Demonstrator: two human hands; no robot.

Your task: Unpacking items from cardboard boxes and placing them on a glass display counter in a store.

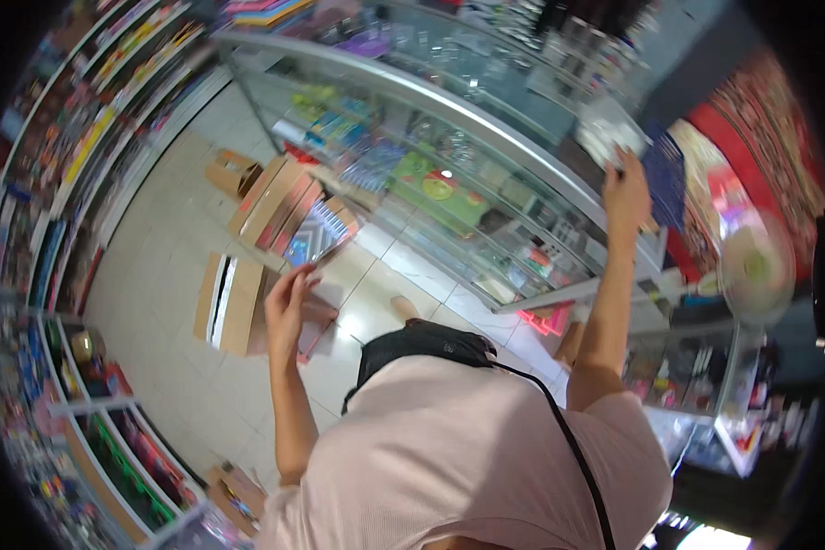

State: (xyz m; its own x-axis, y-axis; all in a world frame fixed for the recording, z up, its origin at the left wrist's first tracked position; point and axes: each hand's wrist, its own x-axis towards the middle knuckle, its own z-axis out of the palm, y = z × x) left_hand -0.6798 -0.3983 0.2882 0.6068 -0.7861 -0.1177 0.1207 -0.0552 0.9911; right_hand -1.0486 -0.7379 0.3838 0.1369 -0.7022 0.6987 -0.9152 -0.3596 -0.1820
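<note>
My left hand (290, 299) is raised over the tiled floor, its fingertips pinched on a thin, dark-edged flat item (331, 253) that is seen nearly edge-on; its kind is unclear. Out to the right, my right hand (624, 180) reaches over the glass display counter, its fingertips at a white item in clear plastic (610, 134). Whether the fingers grip that item cannot be told. A dark blue woven item (662, 175) lies just right of this hand.
A glass display counter (454, 113) with stocked shelves runs diagonally ahead. Cardboard boxes (237, 302) stand on the floor at left, near a stack of cartons (275, 203). Filled wall shelves (75, 165) curve along the left. A round fan-like object (756, 265) stands at right.
</note>
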